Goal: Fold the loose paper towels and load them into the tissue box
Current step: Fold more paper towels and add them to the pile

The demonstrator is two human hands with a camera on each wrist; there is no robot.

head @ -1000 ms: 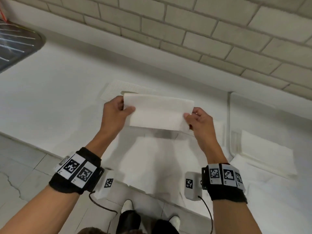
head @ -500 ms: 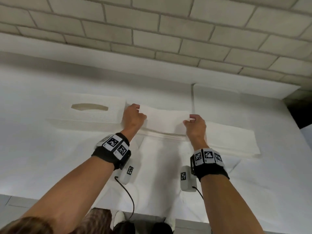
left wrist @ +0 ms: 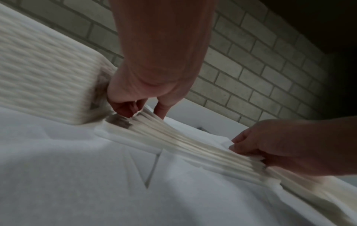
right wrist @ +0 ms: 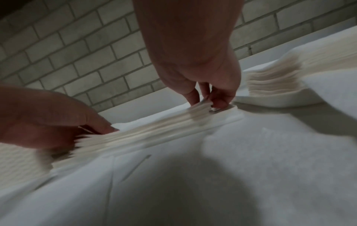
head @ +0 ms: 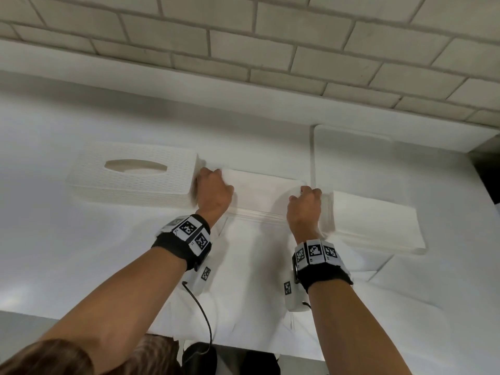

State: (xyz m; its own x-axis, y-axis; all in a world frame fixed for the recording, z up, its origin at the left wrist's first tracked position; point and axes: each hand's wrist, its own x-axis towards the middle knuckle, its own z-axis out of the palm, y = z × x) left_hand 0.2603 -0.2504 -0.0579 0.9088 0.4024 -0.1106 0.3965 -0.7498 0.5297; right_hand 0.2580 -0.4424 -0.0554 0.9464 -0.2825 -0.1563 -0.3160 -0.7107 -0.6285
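We pinch each end of the folded towel, left hand and right hand curled, squaring it atop the stack

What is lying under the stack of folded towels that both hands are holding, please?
The stack rests in a shallow white tray, which lies on spread white paper. The left hand and right hand pinch its ends. The tray's floor is covered.

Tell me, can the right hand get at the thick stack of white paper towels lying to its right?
Probably yes: the thick stack of white paper towels lies uncovered beside the right hand, though it now pinches the folded towel pile.
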